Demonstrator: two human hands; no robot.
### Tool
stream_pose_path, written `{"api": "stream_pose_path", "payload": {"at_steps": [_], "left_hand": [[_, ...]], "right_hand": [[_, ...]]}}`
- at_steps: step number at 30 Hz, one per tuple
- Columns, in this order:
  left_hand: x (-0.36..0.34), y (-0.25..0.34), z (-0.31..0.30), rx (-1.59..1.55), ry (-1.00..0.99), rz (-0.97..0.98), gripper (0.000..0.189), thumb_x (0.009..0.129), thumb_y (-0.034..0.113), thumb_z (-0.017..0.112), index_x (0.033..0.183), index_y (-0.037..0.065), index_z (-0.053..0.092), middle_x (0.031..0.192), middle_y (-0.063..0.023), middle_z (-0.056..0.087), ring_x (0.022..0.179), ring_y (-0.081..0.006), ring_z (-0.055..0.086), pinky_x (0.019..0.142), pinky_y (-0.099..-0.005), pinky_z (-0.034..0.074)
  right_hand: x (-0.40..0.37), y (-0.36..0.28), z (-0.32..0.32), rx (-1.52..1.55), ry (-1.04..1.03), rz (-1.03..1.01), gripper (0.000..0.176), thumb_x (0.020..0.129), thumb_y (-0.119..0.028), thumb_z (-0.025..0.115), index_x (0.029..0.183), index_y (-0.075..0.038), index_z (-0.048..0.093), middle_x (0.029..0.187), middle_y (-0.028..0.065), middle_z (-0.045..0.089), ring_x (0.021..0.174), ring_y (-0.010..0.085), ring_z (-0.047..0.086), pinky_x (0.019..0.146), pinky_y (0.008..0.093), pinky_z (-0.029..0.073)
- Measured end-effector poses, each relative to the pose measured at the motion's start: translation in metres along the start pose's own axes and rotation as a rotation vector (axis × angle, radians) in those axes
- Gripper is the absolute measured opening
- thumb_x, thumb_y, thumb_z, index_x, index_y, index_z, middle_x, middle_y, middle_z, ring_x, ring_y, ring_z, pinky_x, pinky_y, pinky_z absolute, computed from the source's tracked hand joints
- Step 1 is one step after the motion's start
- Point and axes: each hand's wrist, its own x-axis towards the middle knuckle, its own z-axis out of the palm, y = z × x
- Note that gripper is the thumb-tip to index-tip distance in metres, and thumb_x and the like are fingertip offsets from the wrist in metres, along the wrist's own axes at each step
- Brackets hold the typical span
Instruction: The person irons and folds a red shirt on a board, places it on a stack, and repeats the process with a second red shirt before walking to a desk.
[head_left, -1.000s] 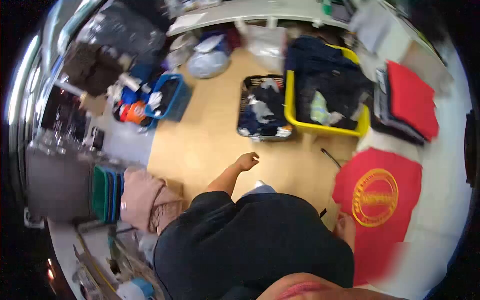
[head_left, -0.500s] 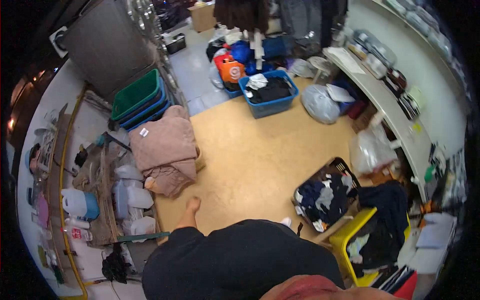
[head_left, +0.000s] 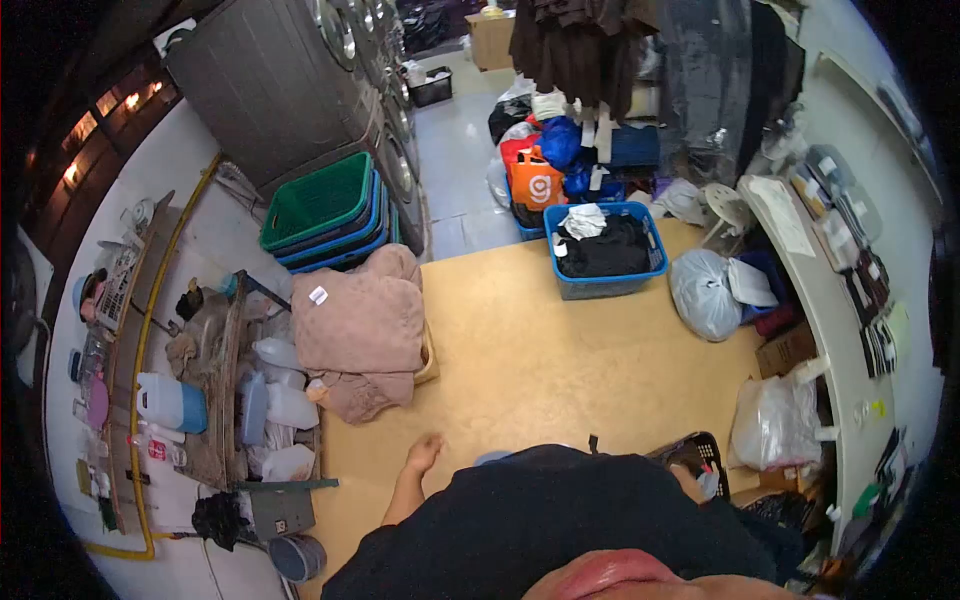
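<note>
My left hand [head_left: 425, 452] hangs out to the side over the tan floor, empty, with its fingers loosely apart. The closest thing to it is a pile of folded brownish-pink blankets [head_left: 360, 320] on a basket. At my right side, my right hand [head_left: 688, 482] is partly seen at the dark laundry basket [head_left: 712, 445]. Its fingers are hidden, so whether it grips anything does not show. Most of that basket is behind my dark shirt; a bit of grey cloth [head_left: 709, 484] shows inside.
Ahead stands a blue basket [head_left: 612, 288] of dark clothes. Stacked green and blue baskets [head_left: 318, 205] are at the left, below dryers. A wooden shelf [head_left: 225, 385] holds jugs. Plastic bags [head_left: 708, 295] lie under the right-hand counter [head_left: 825, 265]. A grey bucket [head_left: 297, 558] sits lower left.
My view has swung to the right and everything ahead appears steadier. The dark basket and yellow basket at my right have become mostly hidden or left view. My right hand has appeared.
</note>
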Motion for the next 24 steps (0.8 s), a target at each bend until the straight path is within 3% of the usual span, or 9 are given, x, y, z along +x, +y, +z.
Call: {"api": "stream_pose_path", "payload": {"at_steps": [1, 2, 5, 10, 14, 17, 19, 22, 24], "left_hand": [[0.006, 0.029, 0.002, -0.086, 0.146, 0.109, 0.031, 0.092, 0.028, 0.058, 0.102, -0.001, 0.063, 0.089, -0.0085, 0.066, 0.080, -0.0153, 0.059, 0.074, -0.0310, 0.048], [0.002, 0.054, -0.002, -0.096, 0.156, 0.091, 0.031, 0.092, 0.028, 0.058, 0.102, -0.001, 0.063, 0.089, -0.0085, 0.066, 0.080, -0.0153, 0.059, 0.074, -0.0310, 0.048], [0.006, 0.101, -0.016, -0.167, 0.256, 0.121, 0.029, 0.092, 0.025, 0.059, 0.108, 0.000, 0.060, 0.096, -0.0089, 0.066, 0.084, -0.0154, 0.060, 0.076, -0.0296, 0.048], [0.021, -0.044, -0.024, 0.024, 0.309, -0.377, 0.034, 0.090, 0.029, 0.055, 0.101, -0.002, 0.063, 0.092, -0.0169, 0.067, 0.086, -0.0252, 0.063, 0.078, -0.0360, 0.048], [0.047, -0.068, -0.036, 0.282, 0.143, -0.645, 0.037, 0.089, 0.031, 0.053, 0.103, -0.003, 0.063, 0.096, -0.0195, 0.066, 0.090, -0.0292, 0.063, 0.081, -0.0385, 0.048], [0.113, -0.046, -0.070, 0.329, 0.088, -0.658, 0.040, 0.088, 0.032, 0.052, 0.104, -0.003, 0.063, 0.099, -0.0214, 0.066, 0.093, -0.0322, 0.063, 0.083, -0.0404, 0.047], [0.178, -0.027, -0.100, 0.387, 0.080, -0.612, 0.041, 0.088, 0.033, 0.051, 0.105, -0.003, 0.063, 0.101, -0.0227, 0.066, 0.095, -0.0342, 0.063, 0.084, -0.0416, 0.047], [0.310, 0.017, -0.150, 0.527, 0.192, -0.415, 0.044, 0.088, 0.034, 0.050, 0.106, -0.004, 0.064, 0.104, -0.0247, 0.065, 0.098, -0.0371, 0.062, 0.086, -0.0434, 0.046], [0.395, 0.079, -0.184, 0.167, 0.294, -0.183, 0.036, 0.087, 0.026, 0.059, 0.112, 0.000, 0.061, 0.096, -0.0129, 0.066, 0.080, -0.0221, 0.061, 0.071, -0.0360, 0.049]], "right_hand": [[0.046, -0.029, -0.041, -0.028, 0.009, -0.207, 0.041, 0.083, -0.034, 0.056, 0.094, 0.004, 0.067, 0.102, 0.0227, 0.066, 0.093, 0.0292, 0.066, 0.076, 0.0441, 0.051], [0.166, 0.004, -0.028, -0.362, 0.017, 0.134, 0.041, 0.085, -0.033, 0.055, 0.095, 0.004, 0.067, 0.096, 0.0236, 0.066, 0.094, 0.0325, 0.066, 0.080, 0.0455, 0.050], [0.239, -0.189, -0.149, -0.163, 0.279, -0.073, 0.039, 0.087, -0.032, 0.054, 0.111, -0.003, 0.064, 0.111, 0.0202, 0.064, 0.107, 0.0364, 0.058, 0.093, 0.0427, 0.045], [0.360, -0.390, -0.195, 0.147, 0.333, -0.380, 0.032, 0.086, -0.023, 0.062, 0.113, -0.006, 0.064, 0.085, 0.0097, 0.069, 0.072, 0.0171, 0.064, 0.068, 0.0318, 0.052], [0.398, -0.459, -0.178, 0.063, 0.199, -0.431, 0.034, 0.085, -0.028, 0.063, 0.113, -0.008, 0.064, 0.086, 0.0127, 0.068, 0.074, 0.0229, 0.064, 0.068, 0.0366, 0.051], [0.394, -0.442, -0.151, 0.019, -0.084, -0.236, 0.034, 0.089, -0.033, 0.056, 0.107, -0.005, 0.066, 0.082, 0.0115, 0.069, 0.074, 0.0212, 0.065, 0.068, 0.0354, 0.050], [0.342, -0.470, -0.182, -0.133, -0.240, 0.050, 0.045, 0.086, -0.040, 0.058, 0.115, -0.006, 0.063, 0.114, 0.0145, 0.064, 0.107, 0.0259, 0.059, 0.092, 0.0373, 0.045], [0.394, -0.342, -0.151, 0.060, -0.195, 0.195, 0.040, 0.086, -0.033, 0.061, 0.114, -0.005, 0.064, 0.099, 0.0125, 0.066, 0.090, 0.0237, 0.061, 0.076, 0.0370, 0.047], [0.404, -0.292, -0.162, 0.271, -0.171, 0.469, 0.037, 0.085, -0.029, 0.063, 0.113, -0.004, 0.064, 0.089, 0.0111, 0.067, 0.078, 0.0222, 0.062, 0.065, 0.0367, 0.049]]}}
